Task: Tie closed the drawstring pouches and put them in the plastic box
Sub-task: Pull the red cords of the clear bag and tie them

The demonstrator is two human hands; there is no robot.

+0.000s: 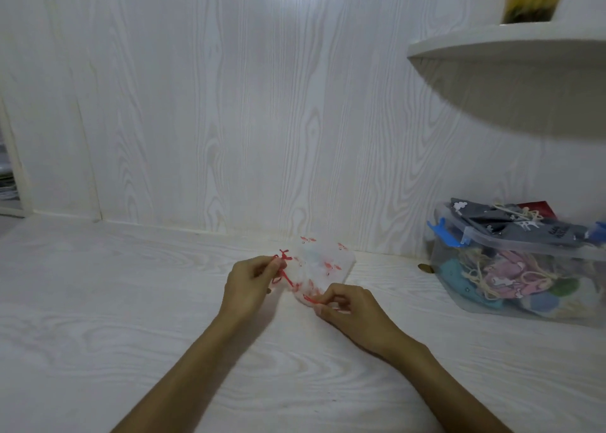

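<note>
Resting on a white wood-grain desk [131,301], both hands [249,285] [354,311] pinch the pouch's [324,262] red drawstring [287,277].

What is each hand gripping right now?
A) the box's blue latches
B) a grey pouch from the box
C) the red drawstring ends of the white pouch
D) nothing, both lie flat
C: the left hand and right hand each pinch a red drawstring end of the white pouch on the table.

White woodgrain wall [229,104], rounded shelf [511,49]
</note>
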